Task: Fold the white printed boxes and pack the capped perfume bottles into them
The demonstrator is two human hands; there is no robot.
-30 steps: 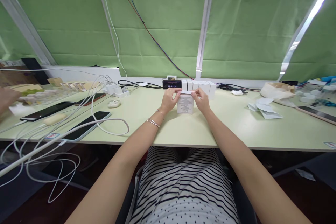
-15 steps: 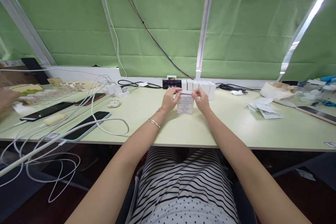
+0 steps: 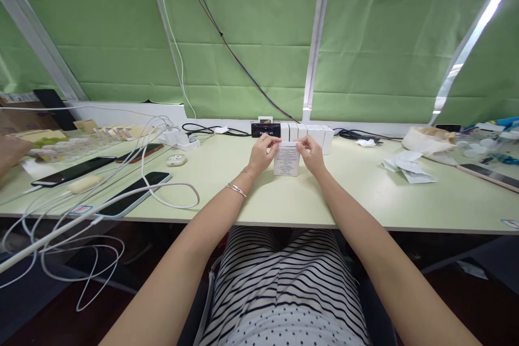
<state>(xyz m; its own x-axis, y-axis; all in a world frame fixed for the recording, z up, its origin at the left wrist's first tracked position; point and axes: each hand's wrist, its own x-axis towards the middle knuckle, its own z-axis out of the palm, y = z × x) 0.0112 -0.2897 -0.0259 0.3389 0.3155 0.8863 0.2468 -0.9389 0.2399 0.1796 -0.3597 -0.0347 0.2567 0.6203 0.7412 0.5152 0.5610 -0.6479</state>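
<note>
A small white box (image 3: 286, 162) covered in fine print stands upright on the table in front of me. My left hand (image 3: 263, 154) pinches the left end of its top flap, and a bracelet circles that wrist. At the flap's right end, the thumb and fingers of my right hand (image 3: 310, 152) are closed on it in the same way. The flap lies almost level across the box's top edge. Behind my hands, several plain white boxes (image 3: 326, 140) stand in a row beside a dark timer display (image 3: 265, 130).
Phones (image 3: 133, 194) and looping white cables (image 3: 178, 186) spread over the left side, near an earbud case (image 3: 175, 160) and a power strip (image 3: 180, 139). Another person's hand (image 3: 12, 154) is at far left. White packets (image 3: 409, 166) and a cloth bag (image 3: 428, 143) lie right.
The box's top flap has come down from slightly raised to nearly flat. Both hands stay almost in place at its ends.
</note>
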